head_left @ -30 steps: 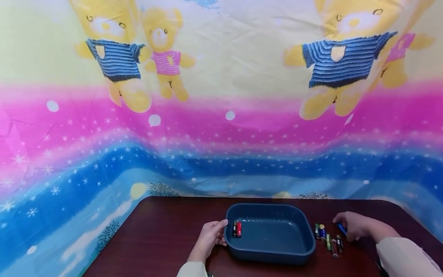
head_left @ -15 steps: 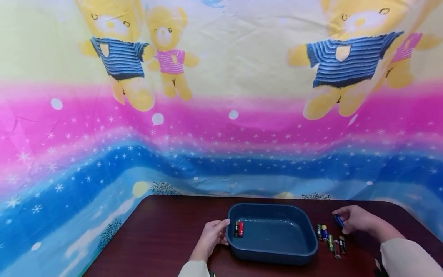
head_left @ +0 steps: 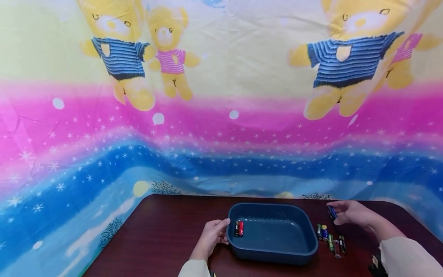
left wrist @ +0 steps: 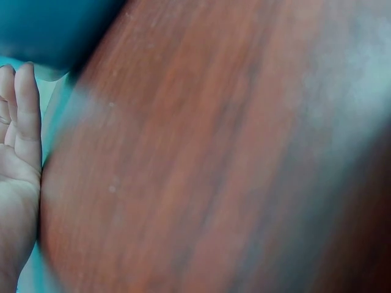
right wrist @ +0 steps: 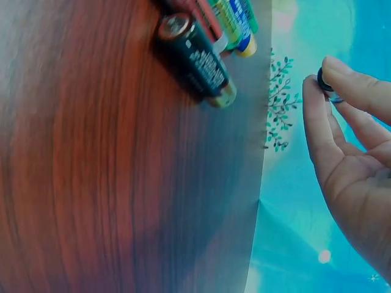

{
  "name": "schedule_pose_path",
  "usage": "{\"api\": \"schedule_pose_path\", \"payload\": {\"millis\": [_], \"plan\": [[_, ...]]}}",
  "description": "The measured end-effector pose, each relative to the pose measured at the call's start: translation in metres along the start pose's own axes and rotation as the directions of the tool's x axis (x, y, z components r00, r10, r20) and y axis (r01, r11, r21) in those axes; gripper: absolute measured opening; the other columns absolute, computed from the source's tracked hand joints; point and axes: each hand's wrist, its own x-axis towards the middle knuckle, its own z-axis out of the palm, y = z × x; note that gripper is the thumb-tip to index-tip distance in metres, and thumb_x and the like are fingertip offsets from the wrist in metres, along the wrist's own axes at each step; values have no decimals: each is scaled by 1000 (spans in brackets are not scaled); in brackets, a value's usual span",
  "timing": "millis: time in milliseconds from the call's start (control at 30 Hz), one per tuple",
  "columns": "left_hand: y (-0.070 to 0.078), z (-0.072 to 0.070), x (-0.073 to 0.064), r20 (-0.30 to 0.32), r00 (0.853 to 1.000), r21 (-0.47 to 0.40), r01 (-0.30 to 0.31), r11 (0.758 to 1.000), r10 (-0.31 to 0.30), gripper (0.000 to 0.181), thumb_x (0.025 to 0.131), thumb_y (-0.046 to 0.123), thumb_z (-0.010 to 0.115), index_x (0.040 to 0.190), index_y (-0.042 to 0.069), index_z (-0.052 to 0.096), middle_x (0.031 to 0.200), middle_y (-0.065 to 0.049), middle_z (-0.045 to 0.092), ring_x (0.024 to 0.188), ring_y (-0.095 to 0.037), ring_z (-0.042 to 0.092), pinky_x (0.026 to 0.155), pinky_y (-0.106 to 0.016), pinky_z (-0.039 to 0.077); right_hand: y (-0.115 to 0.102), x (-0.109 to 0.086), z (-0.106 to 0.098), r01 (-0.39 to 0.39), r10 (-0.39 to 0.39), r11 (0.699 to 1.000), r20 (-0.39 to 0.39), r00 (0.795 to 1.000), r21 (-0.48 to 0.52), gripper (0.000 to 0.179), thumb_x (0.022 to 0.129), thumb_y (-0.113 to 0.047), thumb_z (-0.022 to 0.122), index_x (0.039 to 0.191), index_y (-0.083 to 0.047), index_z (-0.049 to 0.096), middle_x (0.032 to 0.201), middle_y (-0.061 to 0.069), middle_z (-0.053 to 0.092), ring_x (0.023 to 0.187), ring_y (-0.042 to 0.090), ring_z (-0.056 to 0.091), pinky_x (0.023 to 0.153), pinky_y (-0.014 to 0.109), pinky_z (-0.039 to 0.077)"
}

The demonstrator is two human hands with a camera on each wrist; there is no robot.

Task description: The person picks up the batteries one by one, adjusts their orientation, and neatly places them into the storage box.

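In the head view my left hand point(head_left: 212, 236) grips the left side of a dark blue plastic basin point(head_left: 270, 259), thumb on the rim and the other fingers lower along the outer wall. Two batteries point(head_left: 238, 229), one black and one red, lie side by side inside it near that wall. My right hand point(head_left: 353, 216) pinches a dark blue battery point(head_left: 332, 212) between thumb and fingers, beyond the loose batteries. From the right wrist, only the end of the held battery point(right wrist: 325, 82) shows between the fingertips. The left wrist view shows part of the left hand point(left wrist: 21, 134) beside the basin point(left wrist: 55, 30).
Several batteries point(head_left: 331, 242) in green, blue, red and black lie on the dark wooden table point(head_left: 166, 234) right of the basin. A black battery point(right wrist: 198, 61) is closest in the right wrist view. Behind the table hangs a cloth point(head_left: 221, 169) printed with bears.
My right hand has moved away from me and a little left, carrying the blue battery away from its spot beside the others. The left hand stays on the basin.
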Motion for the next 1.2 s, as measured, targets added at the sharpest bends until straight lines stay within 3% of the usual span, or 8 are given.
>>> {"api": "schedule_pose_path", "payload": {"millis": [533, 733, 833, 1033, 1200], "plan": [[-2, -1, 1, 1, 1000, 5, -7, 1000, 7, 30, 89, 33, 61, 73, 7, 60, 60, -2, 57, 49, -10, 53, 53, -29, 52, -15, -2, 6, 53, -56, 996, 31, 998, 77, 70, 79, -6, 70, 133, 16, 31, 132, 42, 27, 118, 53, 34, 84, 44, 48], [-2, 0, 0, 0, 1000, 13, 3, 1000, -3, 31, 87, 34, 63, 75, 6, 60, 60, -2, 57, 49, -9, 53, 53, -28, 52, -16, 1, 7, 71, -76, 989, 36, 996, 126, 68, 78, -1, 68, 132, 19, 29, 127, 43, 30, 109, 40, 47, 83, 46, 48], [-3, 0, -2, 4, 1000, 1, 0, 1000, 0, 31, 86, 34, 65, 73, 7, 59, 61, -2, 57, 50, -9, 53, 53, -28, 52, -18, 2, 8, 61, -67, 988, 42, 997, 145, 68, 79, -1, 68, 132, 18, 30, 127, 43, 29, 109, 38, 48, 84, 47, 47], [-2, -1, -1, 13, 1000, -18, -20, 1000, 20, 29, 87, 32, 63, 69, 11, 57, 60, -1, 57, 50, -9, 53, 52, -27, 52, -24, 6, 9, 59, -64, 991, 41, 997, 120, 65, 79, -3, 69, 132, 15, 35, 133, 43, 23, 118, 51, 34, 84, 44, 48], [-1, 0, 0, -15, 1000, -16, -11, 1000, 11, 29, 88, 31, 63, 71, 8, 58, 61, -2, 57, 50, -9, 52, 52, -27, 52, -27, 8, 11, 53, -59, 991, 44, 997, 122, 65, 79, -2, 69, 132, 14, 36, 135, 43, 18, 120, 53, 29, 84, 43, 48]]}}
